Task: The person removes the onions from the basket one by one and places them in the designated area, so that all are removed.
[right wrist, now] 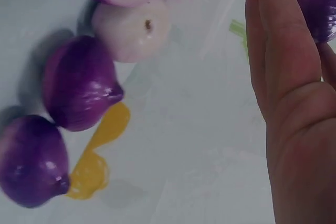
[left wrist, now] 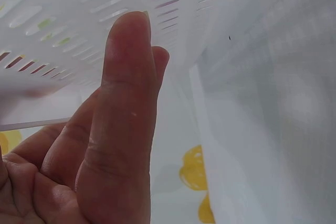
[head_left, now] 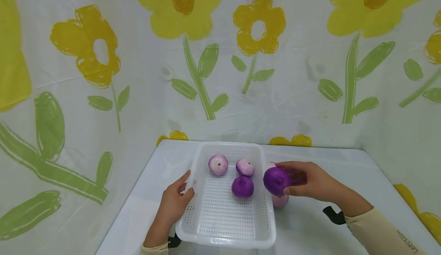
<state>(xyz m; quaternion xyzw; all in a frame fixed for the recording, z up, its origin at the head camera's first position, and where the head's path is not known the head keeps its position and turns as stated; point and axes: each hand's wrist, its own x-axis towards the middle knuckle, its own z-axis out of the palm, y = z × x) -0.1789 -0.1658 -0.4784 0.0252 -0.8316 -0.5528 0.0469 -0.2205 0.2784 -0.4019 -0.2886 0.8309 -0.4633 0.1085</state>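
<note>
My right hand (head_left: 311,180) grips a purple onion (head_left: 276,181) just above the right rim of a white perforated plastic basket (head_left: 225,241). Thumb and fingers lie on opposite sides of that onion; the right wrist view shows only its edge. By the basket's left side, my left hand (head_left: 173,201) touches the rim. Its straight finger (left wrist: 123,108) lies along the slotted wall in the left wrist view. Inside the basket sit a pale onion (head_left: 218,165), another pale onion (head_left: 245,167) and a purple onion (head_left: 242,187).
Beside the basket, partly hidden by the right hand, lies a pinkish onion (head_left: 280,201). On the white table (head_left: 348,170), the right wrist view shows purple onions (right wrist: 81,83) and a whitish onion (right wrist: 131,32). A flower-printed cloth (head_left: 275,109) surrounds the table.
</note>
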